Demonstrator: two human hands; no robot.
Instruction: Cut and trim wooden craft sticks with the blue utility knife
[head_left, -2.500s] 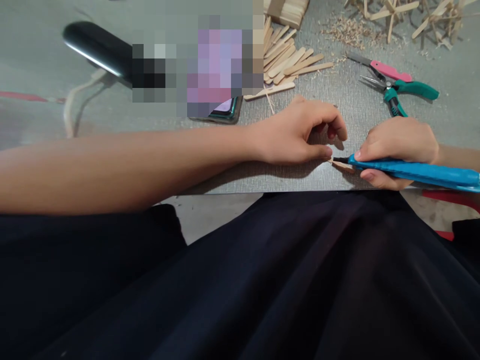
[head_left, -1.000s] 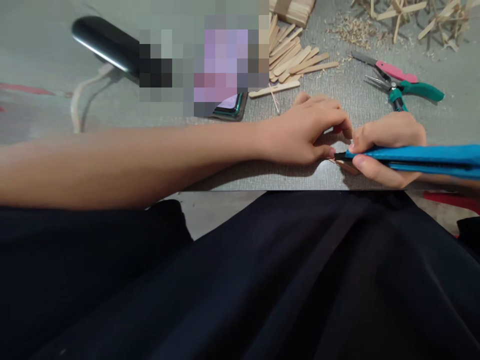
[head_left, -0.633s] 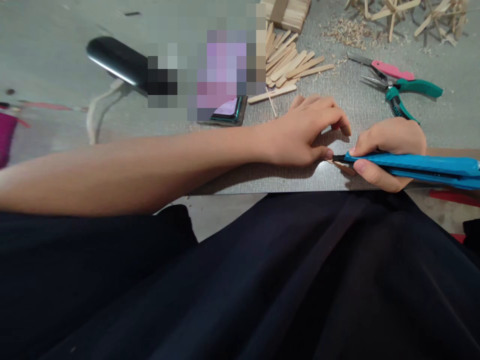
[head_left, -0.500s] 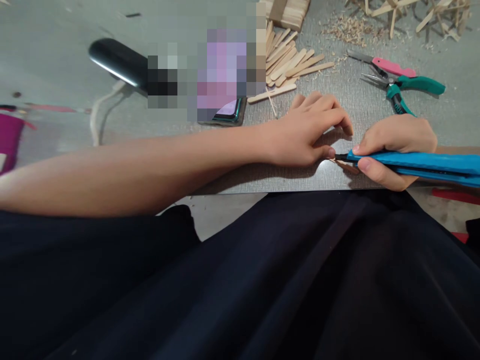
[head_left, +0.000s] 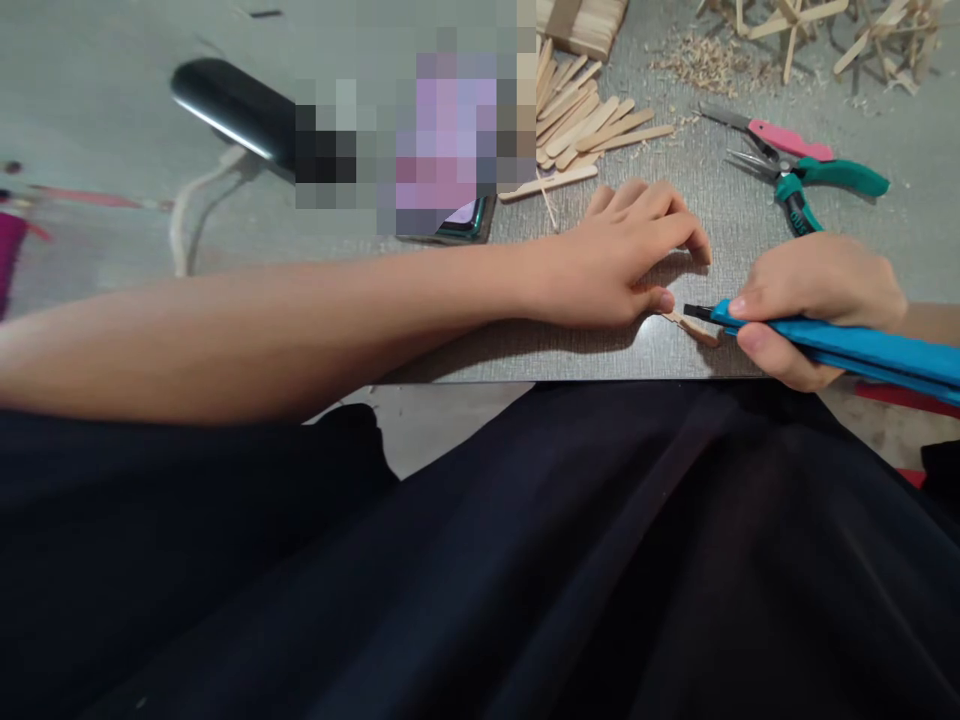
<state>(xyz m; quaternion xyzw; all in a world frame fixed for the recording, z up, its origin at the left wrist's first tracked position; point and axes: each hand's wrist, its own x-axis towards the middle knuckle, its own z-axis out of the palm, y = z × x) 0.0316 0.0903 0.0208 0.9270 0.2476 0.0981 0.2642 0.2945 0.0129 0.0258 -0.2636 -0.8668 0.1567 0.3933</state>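
Note:
My right hand [head_left: 817, 300] is wrapped round a blue utility knife [head_left: 862, 342], its thumb near the dark front end. The knife tip points left, just above a small piece of wooden craft stick [head_left: 697, 331] lying near the table's front edge. My left hand [head_left: 611, 260] rests on the table with fingers spread and bent. Its thumb tip touches the left end of that stick piece; the part under the hand is hidden. A small gap separates the knife tip from the left thumb.
Loose craft sticks [head_left: 592, 125] and a banded stack [head_left: 589, 25] lie beyond my left hand. Green-handled pliers [head_left: 840, 175] and a pink-handled knife [head_left: 791, 138] are behind my right hand. Further back are wood shavings [head_left: 709, 62] and stick frames [head_left: 795, 20]. A phone [head_left: 480, 220], partly blurred, lies left.
My right hand has drawn the utility knife a little to the right, away from the left thumb, showing more of the stick piece. My left hand has barely moved.

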